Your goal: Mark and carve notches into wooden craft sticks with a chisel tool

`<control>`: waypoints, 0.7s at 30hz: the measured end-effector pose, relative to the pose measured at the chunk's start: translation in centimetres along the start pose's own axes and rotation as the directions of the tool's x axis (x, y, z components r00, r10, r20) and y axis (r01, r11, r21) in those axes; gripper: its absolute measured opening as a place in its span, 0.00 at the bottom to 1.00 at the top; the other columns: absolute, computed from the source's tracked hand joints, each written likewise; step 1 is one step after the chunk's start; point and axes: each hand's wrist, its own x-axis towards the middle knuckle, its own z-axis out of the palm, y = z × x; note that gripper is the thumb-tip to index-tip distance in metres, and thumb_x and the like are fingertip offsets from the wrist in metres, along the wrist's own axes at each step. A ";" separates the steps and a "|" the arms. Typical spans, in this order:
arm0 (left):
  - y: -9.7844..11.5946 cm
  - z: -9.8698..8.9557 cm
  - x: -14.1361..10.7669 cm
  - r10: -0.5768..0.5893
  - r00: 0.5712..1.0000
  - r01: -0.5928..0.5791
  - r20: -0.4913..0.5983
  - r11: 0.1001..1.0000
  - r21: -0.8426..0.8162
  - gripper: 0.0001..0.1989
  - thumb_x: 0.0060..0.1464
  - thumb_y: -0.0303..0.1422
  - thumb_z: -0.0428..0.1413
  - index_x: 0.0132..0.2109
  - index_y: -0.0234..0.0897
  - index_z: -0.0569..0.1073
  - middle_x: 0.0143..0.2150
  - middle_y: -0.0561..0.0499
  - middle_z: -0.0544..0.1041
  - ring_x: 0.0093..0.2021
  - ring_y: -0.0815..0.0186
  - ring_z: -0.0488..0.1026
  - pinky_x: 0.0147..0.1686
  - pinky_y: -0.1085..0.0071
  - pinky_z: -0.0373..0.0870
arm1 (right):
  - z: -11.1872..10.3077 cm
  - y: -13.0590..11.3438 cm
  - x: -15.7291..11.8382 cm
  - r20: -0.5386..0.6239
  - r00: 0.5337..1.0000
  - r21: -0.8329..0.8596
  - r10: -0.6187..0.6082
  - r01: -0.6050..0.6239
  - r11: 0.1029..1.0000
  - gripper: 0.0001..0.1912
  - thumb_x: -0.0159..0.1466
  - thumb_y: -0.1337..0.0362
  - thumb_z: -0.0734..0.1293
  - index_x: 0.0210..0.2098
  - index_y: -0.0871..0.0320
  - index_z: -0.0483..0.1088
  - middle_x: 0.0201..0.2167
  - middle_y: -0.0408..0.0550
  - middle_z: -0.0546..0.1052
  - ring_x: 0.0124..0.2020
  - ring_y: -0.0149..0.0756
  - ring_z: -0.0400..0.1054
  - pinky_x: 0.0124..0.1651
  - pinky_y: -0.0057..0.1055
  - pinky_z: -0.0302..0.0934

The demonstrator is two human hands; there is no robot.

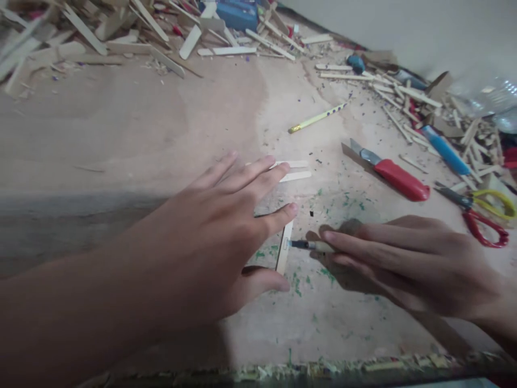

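Left hand (226, 231) spread, pressing a flat pale wooden stick (284, 252) to the tan wooden bench (121, 118), likely for steadiness; right hand (412, 264) pinches a slim pale-handled, dark-tipped tool (309, 245).

Shows matt, grained wood in the tabletop (141, 108), rough with shavings (266, 371) at six o'clock, and smooth pale wood in the stick (283, 254) at five o'clock and the heaped sticks (85, 30) at eleven. Looks dull metallic at the collar of the tool (312, 246) at four o'clock, glossy red plastic and grey metal in the utility knife (386, 171) at three, with smooth plastic handles on the metal scissors (468, 202) beyond. Turns clear and shiny in the plastic container (484, 91) at two, painted in the pencil (319, 117) at one.
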 end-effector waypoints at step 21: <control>0.0 1.6 -0.4 0.018 0.992 -0.014 -0.126 0.999 0.031 0.44 0.74 0.65 0.72 0.79 0.36 0.84 0.89 0.20 0.70 0.89 0.30 0.71 0.87 0.28 0.69 | -2.1 -1.0 1.8 0.041 0.999 0.135 -0.004 -0.002 0.991 0.14 0.94 0.66 0.63 0.68 0.58 0.81 0.35 0.39 0.82 0.26 0.31 0.73 0.29 0.36 0.63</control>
